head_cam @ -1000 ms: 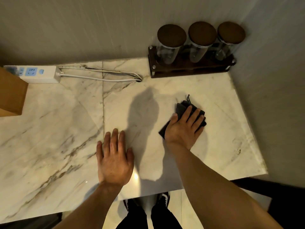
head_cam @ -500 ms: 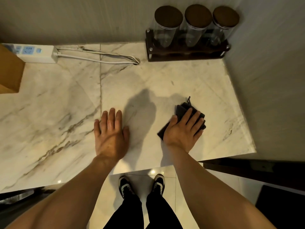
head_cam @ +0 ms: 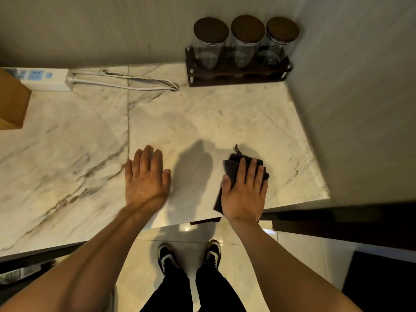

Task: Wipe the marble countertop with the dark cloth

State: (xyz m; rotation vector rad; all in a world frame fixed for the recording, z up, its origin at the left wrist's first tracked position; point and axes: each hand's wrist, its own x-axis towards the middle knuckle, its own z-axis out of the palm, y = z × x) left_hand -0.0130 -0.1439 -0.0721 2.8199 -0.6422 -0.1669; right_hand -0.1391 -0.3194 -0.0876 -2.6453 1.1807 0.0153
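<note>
The right grip [head_cam: 244, 190] is spread flat, palm down, pressing the dark cloth [head_cam: 231, 167] onto the marble desk [head_cam: 202, 118] close to its front edge, near the right wall. The left grip [head_cam: 145, 177] lies spread and bare on the marble, well apart from the cloth. Farther back, three lidded glass jars [head_cam: 246, 41] stand in a dark rack [head_cam: 236, 76] in the corner; a white power strip [head_cam: 45, 78] and its cable [head_cam: 126, 83] lie along the back wall.

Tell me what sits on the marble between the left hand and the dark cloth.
Nothing: in the head view only bare marble countertop with a shadow separates left hand and dark folded cloth.
</note>
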